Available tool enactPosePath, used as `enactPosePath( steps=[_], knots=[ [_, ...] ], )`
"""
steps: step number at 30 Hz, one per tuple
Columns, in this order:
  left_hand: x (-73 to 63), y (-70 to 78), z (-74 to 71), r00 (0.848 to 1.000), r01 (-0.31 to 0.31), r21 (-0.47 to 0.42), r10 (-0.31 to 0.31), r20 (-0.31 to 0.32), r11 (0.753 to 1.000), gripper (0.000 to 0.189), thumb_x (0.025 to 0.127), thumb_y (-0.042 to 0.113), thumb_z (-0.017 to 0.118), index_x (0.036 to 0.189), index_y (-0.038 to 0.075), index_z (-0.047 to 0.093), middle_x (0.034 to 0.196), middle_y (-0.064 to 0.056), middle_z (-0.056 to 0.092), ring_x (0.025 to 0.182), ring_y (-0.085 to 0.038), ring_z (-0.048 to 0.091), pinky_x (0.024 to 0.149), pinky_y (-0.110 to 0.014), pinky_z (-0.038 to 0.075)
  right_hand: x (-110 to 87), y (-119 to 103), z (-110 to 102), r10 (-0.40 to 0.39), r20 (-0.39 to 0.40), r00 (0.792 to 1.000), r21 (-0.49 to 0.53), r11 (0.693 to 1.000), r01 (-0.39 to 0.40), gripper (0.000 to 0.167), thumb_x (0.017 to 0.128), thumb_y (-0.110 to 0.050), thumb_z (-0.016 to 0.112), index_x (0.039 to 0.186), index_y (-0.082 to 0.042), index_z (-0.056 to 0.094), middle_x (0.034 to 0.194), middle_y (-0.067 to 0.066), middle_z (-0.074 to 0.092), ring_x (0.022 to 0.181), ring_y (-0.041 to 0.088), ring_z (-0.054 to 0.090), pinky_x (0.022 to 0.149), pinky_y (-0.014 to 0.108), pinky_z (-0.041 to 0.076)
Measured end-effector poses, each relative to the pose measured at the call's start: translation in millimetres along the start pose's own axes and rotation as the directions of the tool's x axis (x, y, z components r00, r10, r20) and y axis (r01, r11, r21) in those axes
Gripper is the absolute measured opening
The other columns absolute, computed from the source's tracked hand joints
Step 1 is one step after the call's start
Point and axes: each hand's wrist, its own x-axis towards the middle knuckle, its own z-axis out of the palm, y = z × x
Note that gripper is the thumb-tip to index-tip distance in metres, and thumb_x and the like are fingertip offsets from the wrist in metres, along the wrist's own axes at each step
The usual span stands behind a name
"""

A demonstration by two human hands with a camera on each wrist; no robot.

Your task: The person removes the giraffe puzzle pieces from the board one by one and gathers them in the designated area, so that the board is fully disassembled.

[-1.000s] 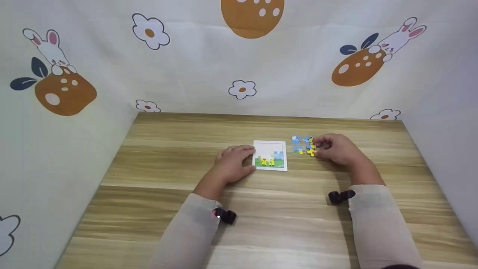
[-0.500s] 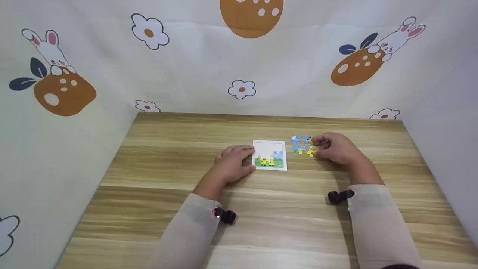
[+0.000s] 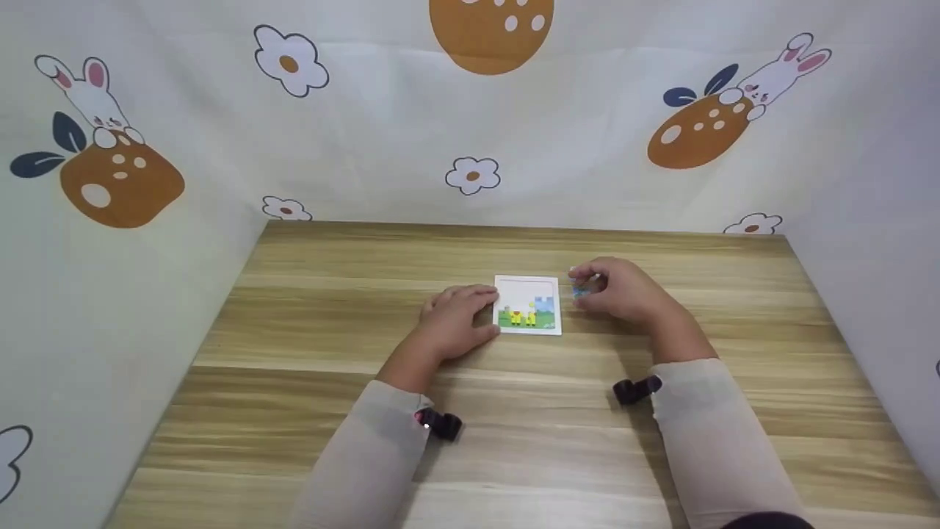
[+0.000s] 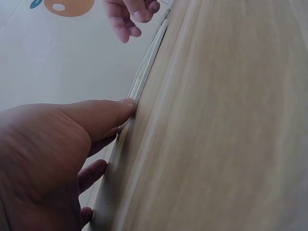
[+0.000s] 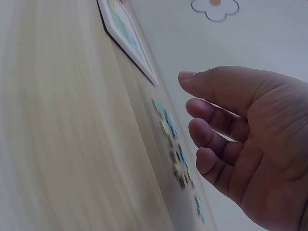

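Observation:
A small white-framed jigsaw puzzle board (image 3: 526, 285) lies mid-table, its lower part showing yellow figures on green and some blue at the right. My left hand (image 3: 457, 319) rests at its left side, thumb and fingertips touching the edge; in the left wrist view the left thumb (image 4: 103, 115) lies nearly straight against the board's side. To the right of the board, my right hand (image 3: 617, 290) hovers over loose puzzle pieces (image 3: 578, 292), hiding most of them. In the right wrist view its fingers are loosely bent with nothing between them, above several puzzle pieces (image 5: 166, 122).
The wooden table (image 3: 529, 455) ends at the back against a pale cloth (image 3: 374, 139) printed with flowers, oranges and rabbits, which also stands along both sides. A small black camera sits on each wrist, the left camera (image 3: 444, 425) close over the table.
My right hand has shifted left over the puzzle pieces, from their right side, and now covers most of them. The left hand has stayed at the board's edge.

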Motion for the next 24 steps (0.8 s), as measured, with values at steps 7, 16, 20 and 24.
enactPosePath(
  steps=[7,16,20,24],
  knots=[
    [-0.4,0.2,-0.9,1.0,0.007,0.006,-0.007,-0.001,1.0,0.063,0.103,0.046,0.07,0.16,0.029,0.051,0.171,0.013,0.042,0.163,-0.026,0.029,0.131,-0.063,0.016,10.4,-23.0,18.6,-0.04,0.041,0.998,0.017,0.999,0.04,0.046,0.09,-0.02,0.085,0.134,-0.014,0.074,0.129,0.007,0.073,0.105,0.023,0.061,0.092,0.035,0.051],
    [0.8,-0.5,-0.8,1.0,0.007,0.008,-0.008,0.003,1.0,0.064,0.102,0.047,0.07,0.16,0.03,0.051,0.171,0.014,0.042,0.163,-0.027,0.03,0.131,-0.063,0.013,11.6,-25.9,27.4,-0.072,0.08,0.994,-0.054,0.996,0.076,0.04,0.088,-0.015,0.085,0.126,-0.012,0.076,0.119,0.008,0.073,0.101,0.023,0.063,0.09,0.037,0.052],
    [0.8,0.1,-1.1,1.0,0.007,0.009,-0.007,0.003,1.0,0.063,0.102,0.047,0.07,0.16,0.029,0.051,0.171,0.013,0.042,0.163,-0.027,0.03,0.131,-0.064,0.014,13.5,-23.7,31.0,-0.084,0.093,0.992,-0.062,0.994,0.09,0.04,0.088,-0.014,0.086,0.126,-0.009,0.076,0.121,0.01,0.072,0.098,0.022,0.063,0.087,0.036,0.053],
    [0.9,0.6,-0.8,1.0,0.007,0.02,-0.007,0.006,1.0,0.063,0.102,0.048,0.069,0.16,0.03,0.051,0.171,0.013,0.042,0.163,-0.027,0.031,0.131,-0.064,0.015,13.0,-22.9,33.7,-0.082,0.094,0.992,-0.07,0.994,0.089,0.039,0.088,-0.012,0.086,0.126,-0.009,0.076,0.121,0.01,0.071,0.096,0.021,0.062,0.085,0.034,0.053]
  ],
)
